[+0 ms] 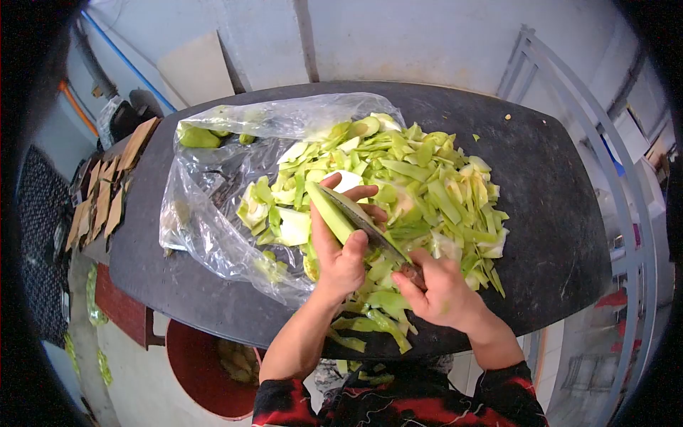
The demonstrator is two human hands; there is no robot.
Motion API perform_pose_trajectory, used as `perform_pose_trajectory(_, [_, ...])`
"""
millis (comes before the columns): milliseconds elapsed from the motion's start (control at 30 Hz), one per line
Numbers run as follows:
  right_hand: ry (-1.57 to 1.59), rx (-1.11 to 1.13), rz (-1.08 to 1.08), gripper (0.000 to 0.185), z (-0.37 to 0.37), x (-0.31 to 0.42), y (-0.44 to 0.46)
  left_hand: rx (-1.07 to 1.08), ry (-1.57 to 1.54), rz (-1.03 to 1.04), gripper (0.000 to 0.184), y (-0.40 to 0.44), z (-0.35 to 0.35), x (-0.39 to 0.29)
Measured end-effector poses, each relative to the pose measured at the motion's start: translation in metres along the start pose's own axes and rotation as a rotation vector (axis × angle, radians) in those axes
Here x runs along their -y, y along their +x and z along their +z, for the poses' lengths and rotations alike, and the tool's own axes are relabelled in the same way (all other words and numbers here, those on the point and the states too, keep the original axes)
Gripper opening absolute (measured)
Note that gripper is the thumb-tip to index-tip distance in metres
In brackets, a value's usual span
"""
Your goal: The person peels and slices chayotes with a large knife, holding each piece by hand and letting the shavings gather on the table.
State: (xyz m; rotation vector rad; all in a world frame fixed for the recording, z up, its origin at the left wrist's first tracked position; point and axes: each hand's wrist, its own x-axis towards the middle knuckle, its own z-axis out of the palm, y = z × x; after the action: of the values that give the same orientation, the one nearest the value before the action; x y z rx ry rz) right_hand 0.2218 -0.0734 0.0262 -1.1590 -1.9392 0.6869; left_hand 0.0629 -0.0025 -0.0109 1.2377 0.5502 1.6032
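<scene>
My left hand point(343, 260) holds a long, pale green peeled fruit point(329, 212) that tapers at the top; its exact kind I cannot tell. In my right hand point(445, 288) is a knife point(366, 226), its dark blade lying along the right side of the fruit. The fingers of my right hand wrap round the brownish handle. Under and around both hands spreads a heap of green and whitish peelings point(448, 192). Several strips hang near the table's front edge.
A clear plastic bag point(213, 235) lies on the dark oval table point(551, 213), with whole green fruits point(199, 135) inside. Below the front edge, at left, stands a red tub point(196, 366) with pale pieces in it. Metal railings point(622, 178) rise at right.
</scene>
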Motion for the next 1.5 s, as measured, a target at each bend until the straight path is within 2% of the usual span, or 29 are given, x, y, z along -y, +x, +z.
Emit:
perform_pose_trajectory(233, [0.111, 0.051, 0.086, 0.018, -0.023, -0.012, 0.005, 0.081, 0.098, -0.012, 0.093, 0.003, -0.002, -0.008])
perform_pose_trajectory(333, [0.116, 0.024, 0.083, 0.019, -0.034, -0.017, 0.004, 0.136, 0.044, -0.080, 0.090, 0.003, -0.008, -0.007])
perform_pose_trajectory(400, [0.190, 0.023, 0.142, 0.020, -0.034, -0.027, 0.004, 0.078, 0.225, 0.052, 0.076, 0.004, -0.014, 0.000])
perform_pose_trajectory(433, [0.262, 0.025, 0.201, 0.021, -0.032, -0.033, 0.004, 0.076, 0.222, 0.049, 0.076, 0.003, -0.011, 0.002])
perform_pose_trajectory(500, [0.239, 0.027, 0.149, 0.021, -0.029, -0.038, 0.005, -0.138, 0.041, -0.178, 0.074, 0.001, -0.001, 0.002])
perform_pose_trajectory(533, [0.340, 0.025, 0.217, 0.020, -0.028, -0.038, 0.005, -0.101, -0.129, -0.247, 0.065, 0.004, -0.004, 0.004])
perform_pose_trajectory(567, [0.442, 0.023, 0.284, 0.020, -0.027, -0.038, 0.006, -0.107, -0.127, -0.245, 0.065, 0.006, -0.007, 0.007])
perform_pose_trajectory(633, [0.437, 0.027, 0.269, 0.022, -0.028, -0.036, 0.008, -0.138, -0.529, -0.435, 0.061, 0.010, -0.011, 0.011])
perform_pose_trajectory(700, [0.605, -0.018, 0.317, 0.025, -0.029, -0.042, 0.006, -0.161, -0.598, -0.452, 0.056, 0.014, -0.016, 0.015])
perform_pose_trajectory(767, [0.618, 0.008, 0.297, 0.030, -0.031, -0.046, 0.006, -0.200, -0.733, -0.495, 0.048, 0.017, -0.021, 0.015])
perform_pose_trajectory(900, [0.720, 0.055, 0.294, 0.032, -0.029, -0.051, 0.003, -0.168, -0.840, -0.497, 0.049, 0.018, -0.025, 0.015])
perform_pose_trajectory(1067, [0.924, 0.067, 0.408, 0.030, -0.020, -0.051, -0.004, -0.149, -0.814, -0.475, 0.054, 0.015, -0.026, 0.009])
perform_pose_trajectory(1133, [0.917, 0.107, 0.410, 0.029, -0.019, -0.051, -0.003, -0.126, -0.770, -0.456, 0.056, 0.016, -0.024, 0.005])
perform_pose_trajectory(1233, [0.923, 0.151, 0.423, 0.028, -0.016, -0.052, -0.003, -0.233, -0.724, -0.439, 0.058, 0.016, -0.022, 0.001])
perform_pose_trajectory(1300, [0.925, 0.161, 0.432, 0.028, -0.015, -0.051, -0.002, -0.120, -0.683, -0.404, 0.058, 0.015, -0.025, 0.002])
perform_pose_trajectory(1500, [0.924, 0.162, 0.462, 0.028, -0.014, -0.055, -0.004, -0.084, -0.576, -0.382, 0.062, 0.014, -0.027, -0.002])
